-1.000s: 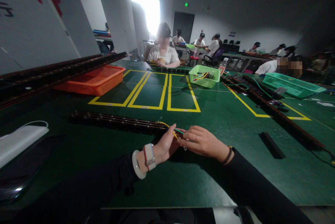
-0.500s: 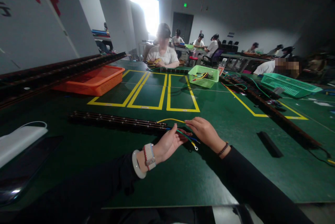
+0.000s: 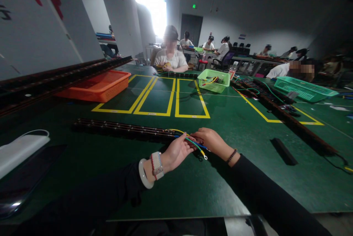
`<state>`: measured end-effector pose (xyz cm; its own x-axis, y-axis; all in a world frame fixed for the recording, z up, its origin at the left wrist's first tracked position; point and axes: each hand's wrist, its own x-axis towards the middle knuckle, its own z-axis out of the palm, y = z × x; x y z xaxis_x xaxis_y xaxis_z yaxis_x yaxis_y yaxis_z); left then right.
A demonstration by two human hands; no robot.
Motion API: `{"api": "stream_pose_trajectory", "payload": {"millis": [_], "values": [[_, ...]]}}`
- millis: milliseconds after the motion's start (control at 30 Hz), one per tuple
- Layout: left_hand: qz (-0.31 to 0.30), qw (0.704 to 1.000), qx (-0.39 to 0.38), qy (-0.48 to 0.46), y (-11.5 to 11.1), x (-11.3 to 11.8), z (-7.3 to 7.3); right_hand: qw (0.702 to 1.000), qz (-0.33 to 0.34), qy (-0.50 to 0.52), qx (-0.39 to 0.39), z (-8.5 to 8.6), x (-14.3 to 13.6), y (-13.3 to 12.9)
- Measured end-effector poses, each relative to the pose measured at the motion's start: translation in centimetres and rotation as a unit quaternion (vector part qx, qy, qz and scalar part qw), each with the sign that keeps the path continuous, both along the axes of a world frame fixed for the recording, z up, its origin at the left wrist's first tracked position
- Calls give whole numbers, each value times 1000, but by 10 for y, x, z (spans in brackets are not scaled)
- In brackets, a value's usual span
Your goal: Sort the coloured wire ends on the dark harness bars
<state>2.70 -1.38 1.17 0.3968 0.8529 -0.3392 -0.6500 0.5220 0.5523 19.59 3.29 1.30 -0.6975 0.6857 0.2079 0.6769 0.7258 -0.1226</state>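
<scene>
A long black slotted strip with thin metal rails (image 3: 121, 127) lies across the table, its right end at my hands. From that end come a yellow wire (image 3: 176, 130), a green wire (image 3: 195, 143) and a blue wire (image 3: 203, 147). The green wire ends in a yellow-sleeved ring terminal (image 3: 204, 156). My left hand (image 3: 176, 154), palm partly up, holds the green wire under its thumb, with the blue one running beside it. My right hand (image 3: 214, 142) has its fingers closed on the yellow wire close to the left fingertips; the wire's tip is hidden.
An orange basket (image 3: 102, 90) stands at the left under a long dark strip (image 3: 66, 76). A light green basket (image 3: 213, 81) holds wires. A black bar (image 3: 283, 151) lies at right, near another long strip (image 3: 298, 125). A phone (image 3: 27, 181) lies at left. A co-worker (image 3: 171, 57) sits opposite.
My right hand has moved down and slightly toward my left hand, drawing the yellow wire down to the other wires. My left hand has hardly moved.
</scene>
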Motion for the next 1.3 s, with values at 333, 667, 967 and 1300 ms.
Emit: {"api": "stream_pose_trajectory", "payload": {"millis": [333,667,967,1300], "values": [[-3,1000,5,-13,2,-1,-7,991,84,75,70,24,11,-14],[0,998,47,-41,4,2,-12,996,66,65,-14,20,-3,-22],[-11,999,46,-19,6,0,-17,997,1,63,-54,20,-3,-21],[-18,998,54,-12,5,1,-15,984,-43,167,-36,19,-1,-18]]}}
